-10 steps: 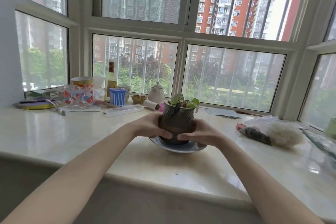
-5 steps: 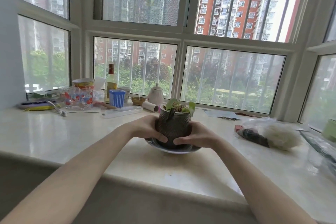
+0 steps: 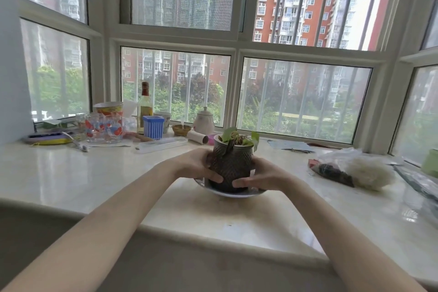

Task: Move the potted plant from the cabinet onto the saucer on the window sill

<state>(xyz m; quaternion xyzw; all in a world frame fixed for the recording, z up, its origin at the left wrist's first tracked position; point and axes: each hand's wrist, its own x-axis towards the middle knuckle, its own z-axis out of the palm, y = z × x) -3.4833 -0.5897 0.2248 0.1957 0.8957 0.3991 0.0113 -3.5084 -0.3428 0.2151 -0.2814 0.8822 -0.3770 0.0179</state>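
Observation:
A dark textured pot with a small green plant [image 3: 231, 163] stands upright in a pale blue-grey saucer [image 3: 233, 194] on the marble window sill [image 3: 94, 182]. My left hand [image 3: 199, 165] wraps the pot's left side, fingers curled round the front. My right hand [image 3: 263, 175] holds the right side the same way, fingertips nearly meeting those of the left. The saucer's rim shows only at the front below my fingers.
At the back left stand patterned glasses [image 3: 104, 127], a bottle [image 3: 144, 109], a blue basket [image 3: 153, 127], a teapot [image 3: 204, 122] and a long clear box [image 3: 162, 146]. A plastic bag with dark and white stuff [image 3: 350, 169] lies at the right. Papers [image 3: 291, 146] lie by the window.
The pot and both hands keep the same grip on the saucer. The view has shifted slightly, so the pot sits a little more central and higher in frame.

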